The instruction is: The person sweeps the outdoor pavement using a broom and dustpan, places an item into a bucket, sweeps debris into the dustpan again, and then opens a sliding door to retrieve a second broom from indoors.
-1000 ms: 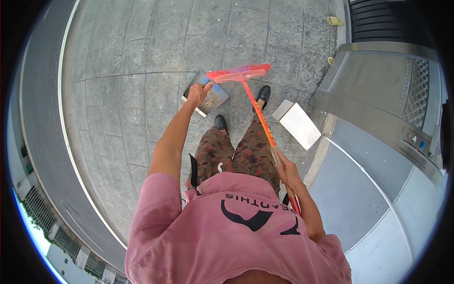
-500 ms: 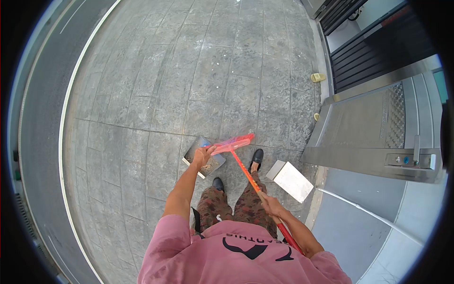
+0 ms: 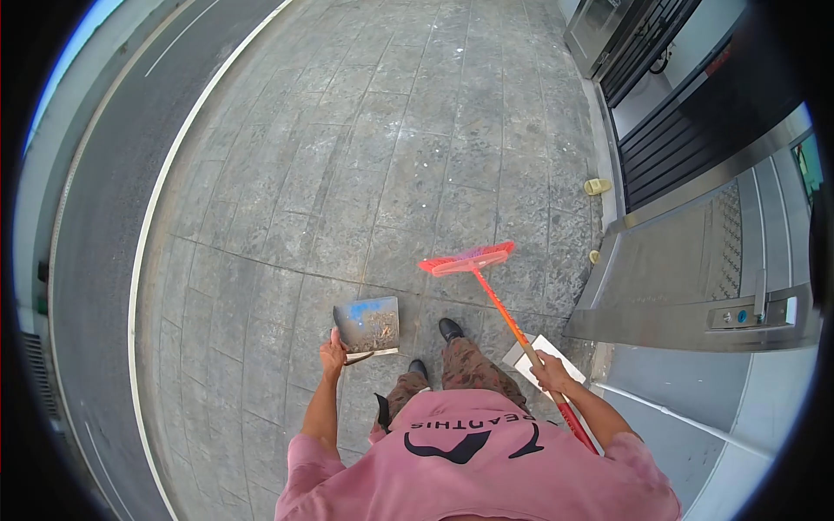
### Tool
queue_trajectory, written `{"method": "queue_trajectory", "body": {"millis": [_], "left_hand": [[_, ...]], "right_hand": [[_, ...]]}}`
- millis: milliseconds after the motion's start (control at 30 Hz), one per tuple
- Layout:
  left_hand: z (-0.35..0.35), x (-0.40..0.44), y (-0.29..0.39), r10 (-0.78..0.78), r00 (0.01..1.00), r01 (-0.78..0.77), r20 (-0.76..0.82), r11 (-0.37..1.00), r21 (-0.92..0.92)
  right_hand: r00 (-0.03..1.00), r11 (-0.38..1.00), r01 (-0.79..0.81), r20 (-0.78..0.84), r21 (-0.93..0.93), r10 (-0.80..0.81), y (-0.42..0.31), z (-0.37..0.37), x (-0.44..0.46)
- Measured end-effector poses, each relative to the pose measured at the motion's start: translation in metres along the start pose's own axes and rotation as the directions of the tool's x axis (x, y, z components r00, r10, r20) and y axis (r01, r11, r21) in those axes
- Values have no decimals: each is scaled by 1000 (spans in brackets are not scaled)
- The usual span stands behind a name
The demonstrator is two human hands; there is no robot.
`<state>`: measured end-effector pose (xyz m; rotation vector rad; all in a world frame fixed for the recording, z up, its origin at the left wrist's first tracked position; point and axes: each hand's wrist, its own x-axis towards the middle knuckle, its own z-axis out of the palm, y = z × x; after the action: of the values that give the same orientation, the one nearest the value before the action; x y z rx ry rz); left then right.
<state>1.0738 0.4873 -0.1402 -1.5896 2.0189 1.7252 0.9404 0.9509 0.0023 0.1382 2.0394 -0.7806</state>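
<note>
My right hand (image 3: 549, 373) is wrapped round the orange-red handle of a broom (image 3: 499, 304). Its pink and red head, with purple bristles in the middle, is out in front over the paving. At the lower left corner of a box-like dustpan (image 3: 367, 313), my left hand (image 3: 333, 354) grips the edge, thumb up along the rim. Dry brown debris (image 3: 378, 332) lies in the pan beside a blue patch on its inner surface. A brown curved strip (image 3: 360, 358) runs along the pan's near side.
A white box (image 3: 569, 360) stands by the wall, partly behind my right forearm. Two yellowish slippers or similar items (image 3: 598, 187) lie by the doorway. An open metal door (image 3: 678, 252) stands at right. A road (image 3: 113, 165) with a white line runs along the left.
My left hand has left the broom head and now grips the dustpan's edge. The broom head has swung away to the right. The dustpan has turned, and the whole view has shifted.
</note>
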Motion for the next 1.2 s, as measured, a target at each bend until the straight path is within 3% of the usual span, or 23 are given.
{"method": "queue_trajectory", "body": {"millis": [133,233,300,333,367,467,500,733,900,1133,1167,1200], "left_hand": [[-24,-30,-10,-71,987,39,-146,977,-209],[-48,-54,-14,-164,962,104,-218,960,-260],[-56,-66,-23,-192,949,114,-252,949,-295],[-59,-72,-32,-178,948,94,-262,948,-305],[-64,-77,-37,-161,947,68,-278,947,-315],[-73,-99,-38,-229,919,133,-322,947,-294],[-78,-107,-43,-248,913,153,-323,944,-292],[-95,-153,-130,-274,881,160,-384,939,-303],[-97,-178,-158,-345,876,237,-338,917,-321],[-102,-213,-185,-358,848,253,-390,921,-295],[-103,-218,-194,-373,834,277,-407,921,-276],[-104,-224,-202,-371,829,274,-418,922,-275]], "right_hand": [[991,951,116,-32,-287,-131,19,-40,17],[787,654,441,-85,-615,-611,74,-55,40],[962,863,187,-89,-470,-258,50,-63,20],[997,907,30,-53,-421,-57,35,-64,11],[984,868,95,-85,-487,-156,53,-62,16],[984,939,151,-48,-308,-174,76,-58,21],[1000,976,-9,-27,-220,4,72,-56,15],[997,994,-78,12,-83,79,91,-29,-22],[990,984,-141,-19,-110,140,106,-8,-62],[998,982,-48,37,-183,56,130,12,-87],[997,963,5,69,-271,14,132,12,-86],[995,974,5,102,-228,18,128,13,-89]]}}
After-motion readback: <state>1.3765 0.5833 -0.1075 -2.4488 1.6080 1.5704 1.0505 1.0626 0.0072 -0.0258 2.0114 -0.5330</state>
